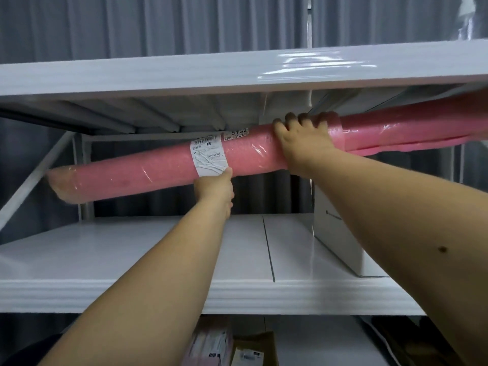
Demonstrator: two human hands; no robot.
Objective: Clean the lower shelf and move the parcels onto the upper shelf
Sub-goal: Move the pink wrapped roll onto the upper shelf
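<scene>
Pink roll (163, 167), held between two white shelves.
Left hand (215, 190) grips it from below at the label (208, 157); right hand (303, 138) clasps over its top.

I am holding a long pink plastic-wrapped roll parcel (148, 175) between two white metal shelves, my left hand (215, 190) supporting underneath, my right hand (303, 140) gripping over it.

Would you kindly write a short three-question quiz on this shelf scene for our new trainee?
1. True or false: the pink roll lies flat on the middle shelf.
2. Which hand grips the roll from above: A left, B right?
3. What stands at the shelf's right end?

Key
1. False; both hands hold it up in the air.
2. B; the right hand is on top, the left hand beneath.
3. A white box.
</scene>
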